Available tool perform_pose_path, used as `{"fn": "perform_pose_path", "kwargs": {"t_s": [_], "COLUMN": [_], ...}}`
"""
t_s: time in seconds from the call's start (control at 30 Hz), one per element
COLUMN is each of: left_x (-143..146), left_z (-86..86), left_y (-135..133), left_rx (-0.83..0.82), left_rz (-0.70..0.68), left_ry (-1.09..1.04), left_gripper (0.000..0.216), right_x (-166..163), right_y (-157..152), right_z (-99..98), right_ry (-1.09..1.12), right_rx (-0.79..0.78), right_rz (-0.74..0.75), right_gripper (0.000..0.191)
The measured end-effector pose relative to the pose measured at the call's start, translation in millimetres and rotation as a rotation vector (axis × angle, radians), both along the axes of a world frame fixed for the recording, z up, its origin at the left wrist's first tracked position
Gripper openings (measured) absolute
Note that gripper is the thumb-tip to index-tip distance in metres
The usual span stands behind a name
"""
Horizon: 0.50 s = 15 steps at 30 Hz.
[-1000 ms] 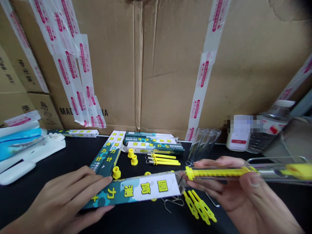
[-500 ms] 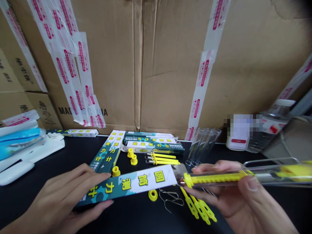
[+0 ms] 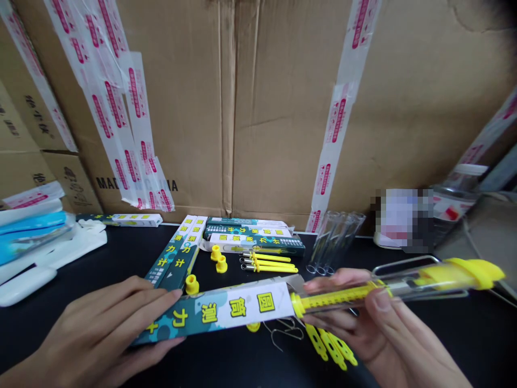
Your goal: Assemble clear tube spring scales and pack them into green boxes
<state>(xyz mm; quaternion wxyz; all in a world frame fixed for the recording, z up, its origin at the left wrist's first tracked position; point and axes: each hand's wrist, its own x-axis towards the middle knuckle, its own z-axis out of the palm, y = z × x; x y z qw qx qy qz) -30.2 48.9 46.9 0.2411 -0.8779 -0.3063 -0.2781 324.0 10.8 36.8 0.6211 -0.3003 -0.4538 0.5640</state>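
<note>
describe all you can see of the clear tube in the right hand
The clear, plastic-looking tube lies nearly level, right end higher. Inside is a yellow strip with dark marks; yellow fittings sit at both ends, and bent metal wire shows alongside. The right hand grips it mid-length, hiding part; its left end is at the mouth of the printed box.

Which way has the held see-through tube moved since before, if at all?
Yes, left: judged against the bottle, the see-through tube has shifted toward the held box.
</note>
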Motion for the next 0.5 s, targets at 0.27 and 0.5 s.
{"fn": "perform_pose_path", "kwargs": {"t_s": [0.27,0.5], "left_x": [-2.3,1.6], "left_z": [-3.2,-7.7], "left_y": [-3.2,-2.3], "left_rx": [-0.020,-0.053], "left_rz": [-0.006,-0.010], "left_ry": [0.005,-0.052], "left_gripper": [0.031,0.026], "right_x": [-7.1,-7.0], "right_y": [-3.7,-5.9], "right_z": [7.1,3.4], "right_ry": [-0.021,-0.094], "right_rx": [-0.009,-0.061], "right_rz": [-0.121,-0.078], "right_gripper": [0.025,0.026]}}
